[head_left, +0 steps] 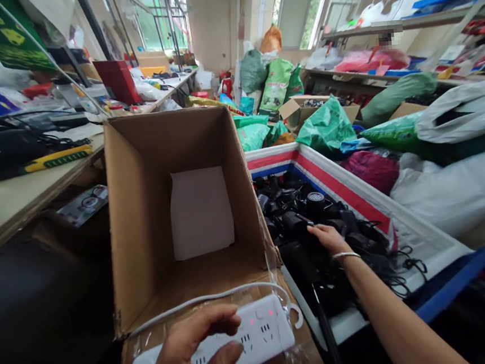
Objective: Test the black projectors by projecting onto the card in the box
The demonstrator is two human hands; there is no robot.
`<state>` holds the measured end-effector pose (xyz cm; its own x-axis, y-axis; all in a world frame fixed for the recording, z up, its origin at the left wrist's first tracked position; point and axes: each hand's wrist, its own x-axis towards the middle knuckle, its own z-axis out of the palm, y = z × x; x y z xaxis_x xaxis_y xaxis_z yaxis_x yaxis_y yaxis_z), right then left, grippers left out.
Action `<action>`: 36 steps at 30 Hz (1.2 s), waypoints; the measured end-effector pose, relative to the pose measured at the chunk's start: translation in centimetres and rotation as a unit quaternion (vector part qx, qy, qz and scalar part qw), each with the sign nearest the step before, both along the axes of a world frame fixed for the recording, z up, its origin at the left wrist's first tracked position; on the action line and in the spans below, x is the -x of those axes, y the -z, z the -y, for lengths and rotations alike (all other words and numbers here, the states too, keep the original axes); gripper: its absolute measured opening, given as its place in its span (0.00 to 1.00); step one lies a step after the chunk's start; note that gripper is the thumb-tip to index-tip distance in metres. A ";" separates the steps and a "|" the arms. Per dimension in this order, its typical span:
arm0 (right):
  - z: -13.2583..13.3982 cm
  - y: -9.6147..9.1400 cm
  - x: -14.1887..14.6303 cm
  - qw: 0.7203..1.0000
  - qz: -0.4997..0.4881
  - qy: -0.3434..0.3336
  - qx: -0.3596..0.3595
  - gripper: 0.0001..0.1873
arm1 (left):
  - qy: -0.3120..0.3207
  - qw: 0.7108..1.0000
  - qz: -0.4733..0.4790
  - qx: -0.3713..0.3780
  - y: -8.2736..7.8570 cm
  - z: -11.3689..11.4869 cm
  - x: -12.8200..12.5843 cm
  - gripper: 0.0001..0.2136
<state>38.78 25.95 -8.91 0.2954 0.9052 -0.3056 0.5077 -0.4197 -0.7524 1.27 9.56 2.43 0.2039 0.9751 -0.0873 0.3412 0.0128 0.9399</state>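
Note:
My left hand [193, 350] is curled around a white power strip [256, 334] with small red lights, which rests on the near flap of an open cardboard box [139, 213]. A white cable runs from the strip along the flap. A white sheet [201, 213] lies inside the box. My right hand [327, 238], with a bracelet at the wrist, reaches into a striped woven bag [354, 195] and its fingers are down among several black devices [300, 211] with cords. What the fingers grip is hidden.
A long workbench [26, 189] on the left holds black gear, cables and a yellow-handled tool [56, 158]. Green and white sacks [326, 126] and cartons pile up behind and right of the striped bag. Shelves [424, 21] line the right wall.

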 end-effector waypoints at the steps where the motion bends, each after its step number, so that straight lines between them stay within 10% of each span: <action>1: 0.5 -1.6 -0.3 1.000 -0.007 0.002 -0.026 0.16 | -0.016 0.999 0.033 0.018 0.1 -0.2 -0.3 0.12; 8: 8.2 -14.2 -0.5 0.982 -0.106 -0.021 -0.154 0.16 | -0.021 0.971 0.204 0.119 1.4 -1.6 -4.4 0.27; 16: 17.0 -21.5 8.7 0.946 -0.240 -0.201 -0.086 0.15 | 0.116 0.987 0.007 -0.115 -2.8 -1.0 -7.0 0.49; 19: 17.6 -21.3 9.7 0.929 -0.214 -0.280 -0.116 0.18 | 0.117 0.983 -0.016 -0.138 -3.1 -0.1 -6.7 0.36; 22: 17.9 -19.4 10.4 0.941 -0.104 -0.274 -0.170 0.24 | -0.010 0.990 -0.019 -0.138 -2.0 1.3 -6.2 0.30; 26: 19.7 -15.3 13.7 0.957 -0.150 -0.216 -0.124 0.59 | -0.116 0.987 0.071 -0.081 -0.2 3.5 -6.2 0.31; 32: 23.4 -10.2 17.0 0.940 -0.280 -0.102 -0.169 0.60 | 0.062 0.954 0.282 0.074 0.5 5.3 -3.5 0.24; 36: 25.0 -7.7 16.1 0.942 -0.157 -0.236 -0.181 0.46 | 0.114 0.977 0.119 0.138 -0.5 5.5 -0.4 0.23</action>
<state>22.65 0.90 -1.22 -0.2189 0.9748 0.0423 0.3019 0.1089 -0.9471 1.68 4.10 2.89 0.4597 0.8478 -0.2645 0.1371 0.2265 0.9643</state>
